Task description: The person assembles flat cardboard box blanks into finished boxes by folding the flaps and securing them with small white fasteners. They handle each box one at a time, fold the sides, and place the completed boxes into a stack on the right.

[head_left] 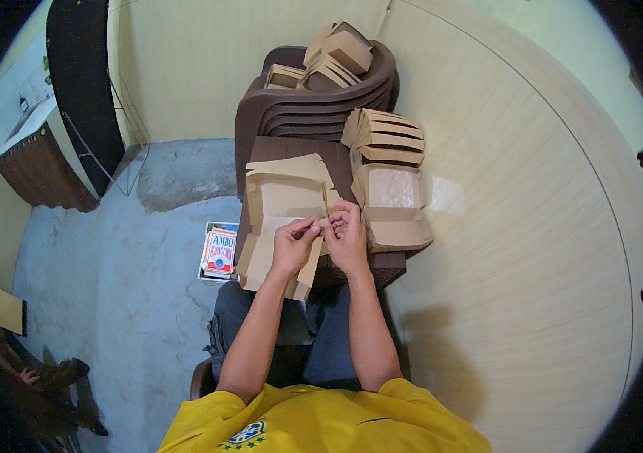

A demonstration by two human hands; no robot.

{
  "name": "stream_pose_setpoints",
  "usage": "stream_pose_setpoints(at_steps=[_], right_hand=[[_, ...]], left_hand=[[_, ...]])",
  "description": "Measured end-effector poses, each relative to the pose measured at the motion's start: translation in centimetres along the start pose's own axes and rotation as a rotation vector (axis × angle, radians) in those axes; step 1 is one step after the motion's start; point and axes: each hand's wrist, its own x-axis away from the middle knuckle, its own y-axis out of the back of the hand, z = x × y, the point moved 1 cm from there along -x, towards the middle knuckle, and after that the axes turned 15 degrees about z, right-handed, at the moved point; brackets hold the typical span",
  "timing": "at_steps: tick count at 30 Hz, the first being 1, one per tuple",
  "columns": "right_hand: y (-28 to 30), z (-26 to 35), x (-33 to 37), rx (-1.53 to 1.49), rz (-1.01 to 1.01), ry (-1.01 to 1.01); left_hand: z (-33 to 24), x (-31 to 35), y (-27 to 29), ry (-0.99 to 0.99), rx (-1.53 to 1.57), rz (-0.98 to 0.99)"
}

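Observation:
A partly folded brown cardboard box (284, 198) lies open in front of me on a dark brown woven-pattern table (291, 146). My left hand (293, 243) is closed, its thumb and fingers pinching a small flap at the box's right side. Close against it, my right hand (347, 240) pinches the same flap with thumb and forefinger, its other fingers loosely curled. The fingers partly cover the flap and its tabs. Just to the right stands an open cardboard box (393, 186) with its lid raised.
Several flat-nested cardboard boxes (391, 138) sit at the table's far right. Stacked brown plastic chairs (310, 106) behind it hold folded boxes (336, 57). A small white container (219, 251) with a red-and-white pack is on the floor at left. Another person (30, 381) is at lower left.

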Motion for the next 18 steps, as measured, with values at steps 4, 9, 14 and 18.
stream_pose_setpoints(at_steps=[4, 9, 14, 18], right_hand=[[0.5, 0.6, -0.2, 0.022, 0.055, 0.024], [1.8, 1.2, -0.1, 0.024, 0.102, -0.038], [1.6, 2.0, 0.2, 0.173, 0.119, -0.085], [1.0, 2.2, 0.6, 0.325, 0.047, 0.072]], left_hand=[[0.5, -0.1, 0.3, -0.006, 0.014, 0.014], [1.4, -0.5, 1.0, -0.155, -0.154, 0.064], [1.3, -0.8, 1.4, -0.149, -0.16, 0.098], [1.0, -0.7, 0.7, -0.11, -0.031, 0.0]])
